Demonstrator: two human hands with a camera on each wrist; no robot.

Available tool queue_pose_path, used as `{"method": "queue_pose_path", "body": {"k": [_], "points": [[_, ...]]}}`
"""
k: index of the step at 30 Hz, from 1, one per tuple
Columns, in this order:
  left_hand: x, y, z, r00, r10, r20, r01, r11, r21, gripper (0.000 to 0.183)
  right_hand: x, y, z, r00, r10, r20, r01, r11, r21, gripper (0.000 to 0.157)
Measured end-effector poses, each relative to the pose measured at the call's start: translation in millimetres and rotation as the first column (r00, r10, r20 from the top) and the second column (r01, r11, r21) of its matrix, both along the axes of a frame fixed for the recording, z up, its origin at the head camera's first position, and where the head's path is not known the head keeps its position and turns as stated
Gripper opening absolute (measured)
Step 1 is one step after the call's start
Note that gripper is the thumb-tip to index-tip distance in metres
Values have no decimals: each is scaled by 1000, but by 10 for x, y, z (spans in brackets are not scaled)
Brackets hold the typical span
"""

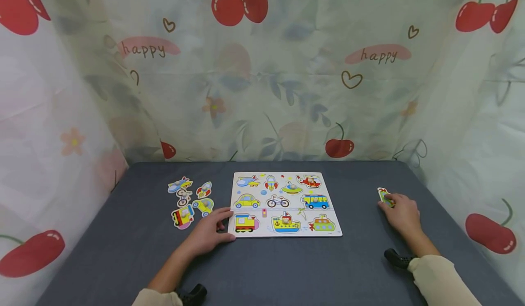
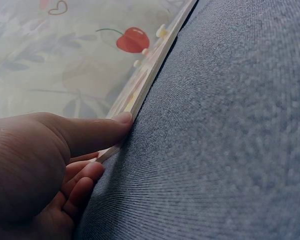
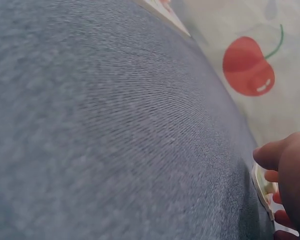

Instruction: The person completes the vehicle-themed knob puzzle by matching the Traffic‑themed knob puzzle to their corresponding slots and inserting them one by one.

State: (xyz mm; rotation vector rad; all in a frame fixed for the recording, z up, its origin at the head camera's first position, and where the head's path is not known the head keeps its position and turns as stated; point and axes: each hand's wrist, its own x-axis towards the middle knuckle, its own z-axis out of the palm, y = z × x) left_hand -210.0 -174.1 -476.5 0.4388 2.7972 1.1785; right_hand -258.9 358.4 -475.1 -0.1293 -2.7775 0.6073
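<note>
A pale wooden puzzle board [image 1: 266,209] printed with vehicles lies flat at the table's middle. My left hand [image 1: 208,234] holds its near left corner. In the left wrist view the thumb [image 2: 97,134] presses the near edge, with the other fingers curled at the corner. Far to the right, my right hand [image 1: 403,215] grips a small green puzzle piece [image 1: 384,196] with red at one end, apparently the submarine. Part of that piece is hidden under the fingers. The right wrist view shows the thumb [image 3: 272,152] at the piece's edge.
Left of the board lie loose puzzle pieces: an airplane [image 1: 179,185], a rocket [image 1: 204,189], a bicycle [image 1: 183,197], a car [image 1: 203,206] and a train [image 1: 182,216]. Dark cloth covers the table [image 1: 295,269]. A cherry-printed curtain [image 1: 287,92] hangs behind and at both sides.
</note>
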Motion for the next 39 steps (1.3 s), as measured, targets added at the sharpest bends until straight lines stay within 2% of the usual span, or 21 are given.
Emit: {"method": "queue_pose_path", "body": {"k": [15,26,39], "points": [[-3,7,-1,1000,3,-2,-3,1000,-3,65,-105,-3,-7,1000,-30,-8,29,999,-31,32],[0,19,17,1000,16,6,-16,1000,-11,65,-129,35,-24,997,-47,-57,45,998,-37,26],[4,14,7,1000,21,15,-21,1000,-18,65,-166,49,-20,994,-109,0,109,992,-66,27]]}}
